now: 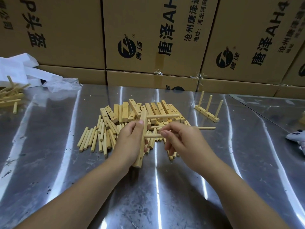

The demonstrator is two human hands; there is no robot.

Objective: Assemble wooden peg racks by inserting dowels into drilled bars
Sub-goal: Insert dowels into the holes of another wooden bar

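Observation:
My left hand (130, 139) grips a drilled wooden bar (141, 151) that stands tilted above the metal table. One dowel (162, 116) sticks out sideways from the bar's top hole. My right hand (183, 139) pinches a second dowel (152, 136) whose tip meets the bar's middle. An empty hole shows near the bar's lower end. Behind my hands lie a heap of drilled bars (155, 110) and several loose dowels (92, 139).
A finished rack with three upright pegs (208, 111) stands at the back right. More wooden parts (9, 95) and white foam (19, 68) lie at the far left. Cardboard boxes (148, 38) wall off the back. A spotted white object (297, 139) sits at the right edge.

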